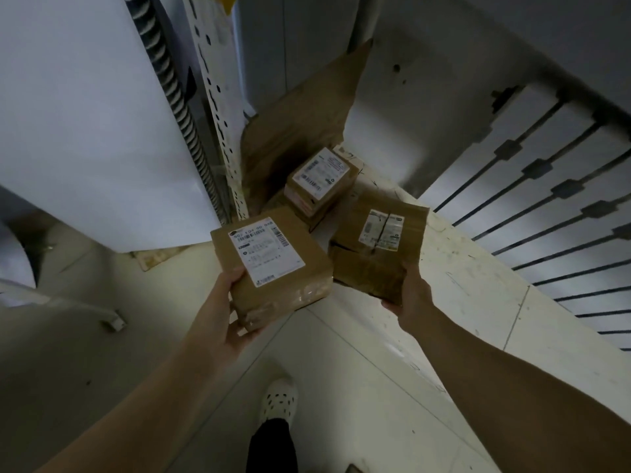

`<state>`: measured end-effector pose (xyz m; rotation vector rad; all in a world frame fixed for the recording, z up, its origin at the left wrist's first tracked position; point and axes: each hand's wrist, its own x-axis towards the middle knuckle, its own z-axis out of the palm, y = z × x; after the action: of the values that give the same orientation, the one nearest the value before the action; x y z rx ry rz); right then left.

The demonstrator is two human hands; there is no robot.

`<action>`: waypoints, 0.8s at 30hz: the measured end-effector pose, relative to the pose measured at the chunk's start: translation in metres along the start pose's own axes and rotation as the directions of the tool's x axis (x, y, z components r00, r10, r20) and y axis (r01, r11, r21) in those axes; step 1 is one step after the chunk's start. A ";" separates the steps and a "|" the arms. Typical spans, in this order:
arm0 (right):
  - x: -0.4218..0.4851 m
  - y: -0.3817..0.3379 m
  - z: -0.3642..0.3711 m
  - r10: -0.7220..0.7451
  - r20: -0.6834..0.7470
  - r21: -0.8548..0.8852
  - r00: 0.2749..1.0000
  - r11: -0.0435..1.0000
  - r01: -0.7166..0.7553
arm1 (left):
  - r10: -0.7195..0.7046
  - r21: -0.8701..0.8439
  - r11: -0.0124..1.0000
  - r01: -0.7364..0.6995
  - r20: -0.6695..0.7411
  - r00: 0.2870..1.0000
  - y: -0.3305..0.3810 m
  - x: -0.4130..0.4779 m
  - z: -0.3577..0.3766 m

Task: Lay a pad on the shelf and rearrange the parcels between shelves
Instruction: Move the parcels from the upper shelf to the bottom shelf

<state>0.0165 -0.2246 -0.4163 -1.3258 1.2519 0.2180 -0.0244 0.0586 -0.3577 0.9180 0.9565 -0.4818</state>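
Note:
My left hand (228, 308) grips a brown cardboard parcel (273, 268) with a large white label, held over the floor. My right hand (411, 295) holds a second brown parcel (375, 247) by its near edge; this one has a smaller torn label. A third labelled parcel (319, 182) rests just beyond them on the low white shelf (461, 268). Behind it a sheet of brown cardboard, the pad (300, 124), covers the shelf's back corner and bends up against the wall.
A perforated white shelf upright (218, 107) stands left of the pad, with a white panel (85, 114) beside it. Black railing bars (546, 199) run along the right. My foot in a spotted sock (278, 401) stands on the pale tiled floor.

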 end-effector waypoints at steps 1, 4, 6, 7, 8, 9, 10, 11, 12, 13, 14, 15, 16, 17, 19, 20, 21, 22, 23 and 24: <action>0.006 -0.001 0.004 -0.001 0.007 0.013 1.000 1.000 0.001 | -0.001 0.003 1.000 0.001 0.004 1.000 0.000 0.004 0.001; 0.019 -0.007 0.016 0.013 0.020 0.013 1.000 1.000 -0.013 | -0.004 0.007 1.000 0.004 -0.013 1.000 0.002 0.014 0.000; 0.025 -0.011 0.022 0.007 0.020 -0.012 1.000 1.000 -0.007 | -0.006 0.013 1.000 0.006 -0.018 1.000 0.004 0.018 -0.001; 0.027 -0.013 0.024 0.001 0.023 -0.034 1.000 0.999 0.000 | -0.003 0.016 1.000 0.003 -0.015 1.000 0.004 0.019 -0.002; 0.029 -0.015 0.025 -0.001 0.016 -0.066 1.000 0.998 0.002 | 0.001 0.019 1.000 -0.001 -0.009 1.000 0.005 0.020 -0.003; 0.030 -0.016 0.025 0.002 0.006 -0.095 1.000 0.995 -0.002 | 0.003 0.023 1.000 -0.003 -0.003 1.000 0.005 0.020 -0.004; 0.031 -0.016 0.024 0.005 -0.005 -0.126 1.000 0.992 -0.006 | 0.004 0.029 1.000 -0.004 0.000 1.000 0.004 0.020 -0.005; 0.033 -0.014 0.022 -0.010 -0.019 -0.164 1.000 0.986 0.007 | 0.002 0.039 0.999 -0.002 0.000 1.000 0.004 0.020 -0.005; 0.032 -0.012 0.019 -0.042 -0.035 -0.209 0.999 0.977 0.034 | 0.003 0.052 0.999 -0.003 0.001 1.000 0.002 0.019 -0.006; 0.029 -0.009 0.017 -0.085 -0.049 -0.247 0.995 0.967 0.071 | 0.006 0.066 0.998 -0.006 0.002 1.000 0.000 0.017 -0.006; 0.022 -0.004 0.014 -0.131 -0.052 -0.277 0.990 0.954 0.112 | 0.012 0.079 0.997 -0.012 0.000 1.000 -0.002 0.015 -0.005; 0.013 -0.001 0.012 -0.167 -0.025 -0.272 0.986 0.950 0.154 | 0.018 0.090 0.996 -0.018 -0.001 1.000 -0.005 0.012 -0.004; 0.002 0.003 0.009 -0.172 0.047 -0.238 0.984 0.955 0.179 | 0.023 0.101 0.995 -0.024 0.006 1.000 -0.008 0.009 -0.002; -0.011 0.006 0.006 -0.155 0.166 -0.201 0.974 0.961 0.187 | 0.026 0.110 0.994 -0.028 0.020 0.999 -0.011 0.006 0.001; -0.037 0.008 -0.001 -0.056 0.469 -0.164 0.881 0.975 0.149 | 0.034 0.135 0.990 -0.043 0.065 0.997 -0.017 -0.002 0.011; -0.048 0.006 -0.005 -0.011 0.596 -0.157 0.803 0.979 0.130 | 0.043 0.155 0.986 -0.057 0.092 0.995 -0.019 -0.006 0.019; -0.058 0.005 -0.010 0.014 0.679 -0.138 0.734 0.984 0.109 | 0.056 0.179 0.981 -0.078 0.120 0.991 -0.020 -0.009 0.028; -0.065 0.002 -0.013 0.020 0.716 -0.115 0.697 0.989 0.089 | 0.076 0.201 0.974 -0.104 0.143 0.987 -0.019 -0.013 0.038; -0.070 0.000 -0.017 0.010 0.719 -0.092 0.695 0.992 0.081 | 0.094 0.217 0.968 -0.127 0.158 0.983 -0.019 -0.015 0.048; -0.072 -0.002 -0.022 -0.006 0.706 -0.075 0.708 0.994 0.083 | 0.105 0.225 0.964 -0.141 0.168 0.980 -0.018 -0.015 0.057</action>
<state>-0.0222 -0.2062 -0.3550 -1.1783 0.5476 0.6984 -0.0170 0.0005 -0.3378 1.1303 0.7055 -0.5598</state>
